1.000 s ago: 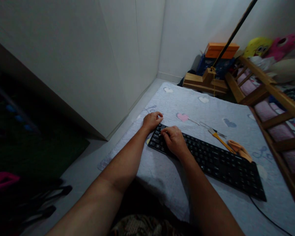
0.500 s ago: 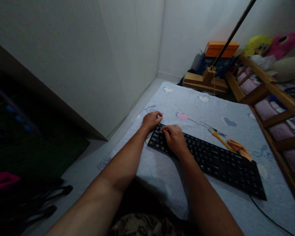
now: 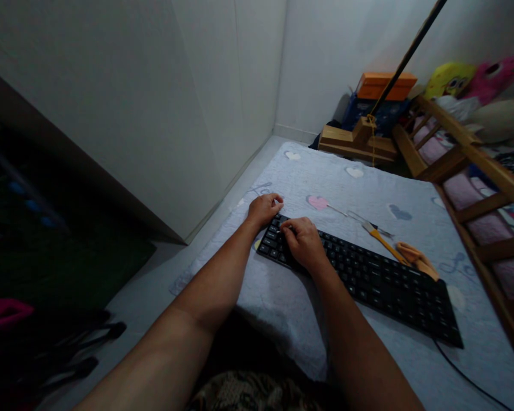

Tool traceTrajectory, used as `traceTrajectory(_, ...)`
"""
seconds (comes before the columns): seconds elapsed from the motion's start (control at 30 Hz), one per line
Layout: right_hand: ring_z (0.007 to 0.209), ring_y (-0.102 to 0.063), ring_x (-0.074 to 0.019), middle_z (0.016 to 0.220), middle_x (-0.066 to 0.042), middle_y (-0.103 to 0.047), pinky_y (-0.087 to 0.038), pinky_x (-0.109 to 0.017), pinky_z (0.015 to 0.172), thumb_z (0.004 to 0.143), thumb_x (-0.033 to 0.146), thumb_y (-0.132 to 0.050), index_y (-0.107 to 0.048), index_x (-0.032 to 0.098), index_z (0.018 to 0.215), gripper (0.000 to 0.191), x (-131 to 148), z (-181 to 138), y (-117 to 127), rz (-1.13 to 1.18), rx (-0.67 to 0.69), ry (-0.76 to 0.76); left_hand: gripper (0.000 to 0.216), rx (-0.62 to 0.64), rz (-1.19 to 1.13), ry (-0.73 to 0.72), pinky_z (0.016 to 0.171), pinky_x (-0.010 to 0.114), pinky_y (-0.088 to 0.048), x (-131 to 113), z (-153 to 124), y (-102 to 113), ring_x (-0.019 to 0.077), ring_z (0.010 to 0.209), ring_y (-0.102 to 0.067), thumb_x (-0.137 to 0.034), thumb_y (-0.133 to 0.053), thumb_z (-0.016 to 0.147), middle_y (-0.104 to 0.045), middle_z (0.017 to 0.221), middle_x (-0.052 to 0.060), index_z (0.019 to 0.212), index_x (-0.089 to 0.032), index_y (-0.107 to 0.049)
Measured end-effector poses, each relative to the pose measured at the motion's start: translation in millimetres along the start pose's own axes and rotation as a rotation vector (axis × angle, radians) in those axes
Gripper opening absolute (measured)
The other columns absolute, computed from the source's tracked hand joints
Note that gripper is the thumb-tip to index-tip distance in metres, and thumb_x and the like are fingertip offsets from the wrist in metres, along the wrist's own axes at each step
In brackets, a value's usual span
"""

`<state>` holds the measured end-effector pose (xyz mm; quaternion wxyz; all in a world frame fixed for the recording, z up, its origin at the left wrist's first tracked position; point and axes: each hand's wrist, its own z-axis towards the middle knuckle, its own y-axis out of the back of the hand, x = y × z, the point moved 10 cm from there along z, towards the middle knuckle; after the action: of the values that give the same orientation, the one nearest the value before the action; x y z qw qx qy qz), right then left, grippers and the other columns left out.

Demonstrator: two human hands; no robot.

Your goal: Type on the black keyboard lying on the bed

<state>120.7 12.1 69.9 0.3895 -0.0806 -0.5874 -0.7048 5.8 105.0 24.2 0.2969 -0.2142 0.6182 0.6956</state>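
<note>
Head view: almost nothing has shifted over the last second. The right hand (image 3: pixel 303 244) has crept a shade toward 11 o'clock along the keys, and the thin pale sliver that showed near its fingertips a second ago is no longer visible; the left hand (image 3: pixel 263 209) sits where it was.

The black keyboard (image 3: pixel 364 276) lies on a pale blue quilt (image 3: pixel 351 188) with heart prints. Its long axis runs from 10 o'clock, under the hands, down to 4 o'clock, where its cable (image 3: pixel 471 382) trails off. Both hands work at the 10 o'clock end. The left hand rests at the far corner, fingers curled together, knuckles touching the keyboard's edge and partly on the quilt. The right hand lies on top of the keys just at 4 o'clock of the left, fingers bunched and bent down as if pinching at a key. Whether anything is held between them I cannot tell, for the light is dim and the fingertips are tucked under.

The rest of the keyboard stretches away from the right hand toward 4 o'clock, so the right hand is nearer to it.

At 2 o'clock of the right hand, well apart, lie a yellow-handled tool (image 3: pixel 383 242), thin metal tweezers (image 3: pixel 368 221) and a tan cloth (image 3: pixel 416 258) just beside the keyboard's far edge.
</note>
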Motion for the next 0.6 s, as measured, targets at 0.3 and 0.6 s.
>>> traceTrajectory(0.3, 0.091, -0.057, -0.0231, 0.088, -0.005, -0.071, -0.041, -0.037, 0.086, 0.089, 0.017, -0.052, -0.069, 0.021, 0.087, 0.017, -1, 0, -1, 0.02, -0.015, 0.013, 0.024, -0.004, -0.004, 0.006, 0.059, 0.024, -0.036, 0, 0, 0, 0.0125, 0.068, -0.056, -0.033, -0.057, 0.083, -0.065, 0.074, 0.0, 0.096, -0.02, -0.071)
traceTrajectory(0.6, 0.093, -0.055, -0.0236, 0.092, -0.006, -0.071, -0.04, -0.039, 0.089, 0.09, 0.019, -0.051, -0.07, 0.023, 0.09, 0.019, -9, 1, 1, 0.012, -0.058, -0.018, 0.023, -0.006, -0.002, -0.004, 0.058, 0.024, -0.035, 1, 1, -1, 0.0124, 0.066, -0.055, -0.033, -0.058, 0.082, -0.064, 0.072, 0.0, 0.096, -0.02, -0.071)
